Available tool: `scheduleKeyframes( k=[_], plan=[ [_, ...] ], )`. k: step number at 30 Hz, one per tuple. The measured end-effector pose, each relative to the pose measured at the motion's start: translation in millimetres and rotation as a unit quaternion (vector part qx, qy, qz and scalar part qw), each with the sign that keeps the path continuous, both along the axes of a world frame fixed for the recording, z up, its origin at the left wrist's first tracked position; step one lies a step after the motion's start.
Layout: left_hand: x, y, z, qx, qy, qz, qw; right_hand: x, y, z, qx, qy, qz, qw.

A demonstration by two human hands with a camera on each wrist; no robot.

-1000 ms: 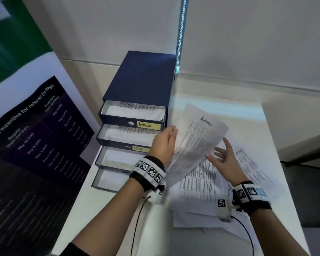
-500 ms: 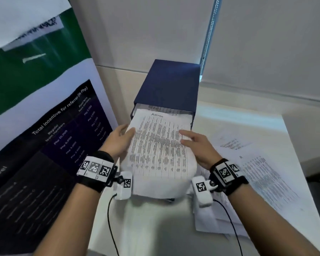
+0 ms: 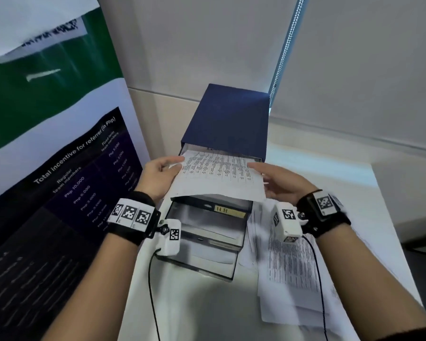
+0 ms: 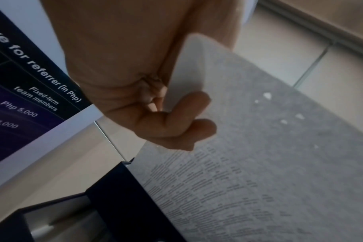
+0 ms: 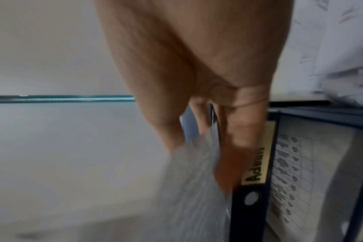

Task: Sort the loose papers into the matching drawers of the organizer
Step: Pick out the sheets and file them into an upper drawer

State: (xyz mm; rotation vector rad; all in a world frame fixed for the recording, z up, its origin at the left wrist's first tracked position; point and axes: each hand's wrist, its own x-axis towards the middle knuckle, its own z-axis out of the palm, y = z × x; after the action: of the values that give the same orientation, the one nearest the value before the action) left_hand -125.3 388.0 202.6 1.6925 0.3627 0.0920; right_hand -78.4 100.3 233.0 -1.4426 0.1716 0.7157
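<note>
A yellow label on the front of the drawer just beside the right hand's fingertips reads "Admin". Below both hands, the next drawer's label reads "H.R". The poster to the left of the left hand reads "Total incentive for referrer (in Php)", "Regular team members", "Fixed-term team members", with "Php 10,000", "Php 6,000", "Php 5,000", "3,000". The print on the held sheet is too small to read.

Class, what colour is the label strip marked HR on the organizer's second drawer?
Pale yellow; the HR label shows best in the head view.
</note>
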Motion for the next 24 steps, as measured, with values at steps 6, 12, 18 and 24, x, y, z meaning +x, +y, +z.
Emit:
scheduleKeyframes(
  k=[6, 12, 18, 24],
  plan=[
    [47.3, -15.4, -24.6, 0.147, -0.001, 0.029, 0.989, 1.6, -16.6, -21.5, -0.018, -0.004, 0.060, 0.998],
    [60.6, -48.8, -27.4, 0.427, -0.156, -0.062, 0.888, 48.9, -1.3, -38.4, -0.023, -0.043, -0.084, 0.995],
    [65.1, -79.8, -52.8, 0.549, -0.066, -0.180, 0.813, 46.7, -42.7, -55.3, 0.033, -0.068, -0.141, 0.987],
    [53.8, -131.6, -38.4, 0.397, -0.217, -0.201, 0.869, -20.4, -184.8, -177.0, -0.407, 0.068, -0.092, 0.906]
  ],
)
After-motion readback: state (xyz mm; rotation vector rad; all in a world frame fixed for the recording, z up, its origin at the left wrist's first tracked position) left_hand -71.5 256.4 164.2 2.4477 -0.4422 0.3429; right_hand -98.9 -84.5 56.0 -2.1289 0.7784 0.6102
